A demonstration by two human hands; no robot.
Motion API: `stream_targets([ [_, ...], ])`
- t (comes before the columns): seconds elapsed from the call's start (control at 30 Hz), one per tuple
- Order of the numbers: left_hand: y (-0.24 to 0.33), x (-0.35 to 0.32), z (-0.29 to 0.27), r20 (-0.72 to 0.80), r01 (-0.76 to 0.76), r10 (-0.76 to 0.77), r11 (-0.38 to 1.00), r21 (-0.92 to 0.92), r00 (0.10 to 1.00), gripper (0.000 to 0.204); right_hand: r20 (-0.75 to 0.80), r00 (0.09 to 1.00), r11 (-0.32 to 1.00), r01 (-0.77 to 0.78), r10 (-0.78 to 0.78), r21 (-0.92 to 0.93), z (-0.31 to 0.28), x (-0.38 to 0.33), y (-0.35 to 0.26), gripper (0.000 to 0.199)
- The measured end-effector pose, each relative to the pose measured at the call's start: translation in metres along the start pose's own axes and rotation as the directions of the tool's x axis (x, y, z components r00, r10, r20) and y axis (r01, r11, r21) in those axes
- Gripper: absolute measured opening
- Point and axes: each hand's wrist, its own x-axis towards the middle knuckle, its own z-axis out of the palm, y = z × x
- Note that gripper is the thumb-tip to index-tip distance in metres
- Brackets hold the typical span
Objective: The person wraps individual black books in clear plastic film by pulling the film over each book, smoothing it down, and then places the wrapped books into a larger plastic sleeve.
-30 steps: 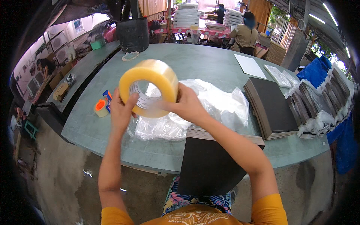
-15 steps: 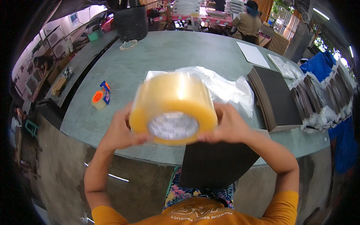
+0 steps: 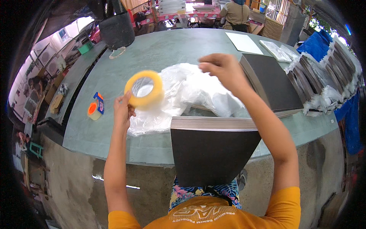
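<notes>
My left hand [image 3: 125, 110] grips a big roll of yellowish clear packing tape [image 3: 157, 95] by its lower left edge, tilted so the hole in its core shows. Higher up and to the right, my right hand [image 3: 225, 72] is raised with its fingers curled together, slightly blurred. Whatever its fingertips hold, if anything, cannot be made out. Below both hands a thick stack of black sheets [image 3: 213, 152] juts over the near table edge towards my lap. Crumpled clear plastic wrapping [image 3: 190, 87] lies behind the stack, under the hands.
On the green table [image 3: 145, 149], a blue-and-orange tape dispenser [image 3: 95, 107] stands left. Another black stack [image 3: 270, 82] lies right, beside bundles in plastic [image 3: 324, 80]. White board [image 3: 244, 43] lies farther back. A black bin [image 3: 117, 30] stands far left; a seated person [image 3: 235, 17] is beyond the table.
The tape roll has moved from both hands into my left hand alone, farther left. My right hand has let go of it and risen. More of the black stack and plastic shows.
</notes>
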Motion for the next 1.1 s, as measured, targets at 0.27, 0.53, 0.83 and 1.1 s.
stream_targets([
  [0.27,-0.033,0.051,-0.007,0.323,-0.376,0.536,-0.010,0.926,0.780,0.015,-0.376,0.920,0.994,-0.090,0.109,0.066,-0.107,-0.097,0.013,0.018],
  [0.53,-0.006,0.012,0.204,0.911,-0.986,0.407,-0.106,0.127,0.074,0.047,-0.398,0.904,0.957,-0.041,0.158,0.288,-0.119,-0.151,0.037,0.041],
  [0.83,-0.003,0.044,0.227,0.766,-0.747,0.261,0.537,0.391,0.588,0.021,-0.593,0.721,0.926,-0.198,0.360,0.322,-0.176,-0.223,0.055,0.029],
  [1.1,0.049,0.063,0.209,0.249,-0.313,0.254,0.921,0.233,0.935,0.026,-0.399,0.871,0.927,-0.146,0.286,0.345,-0.128,-0.196,0.038,0.030],
])
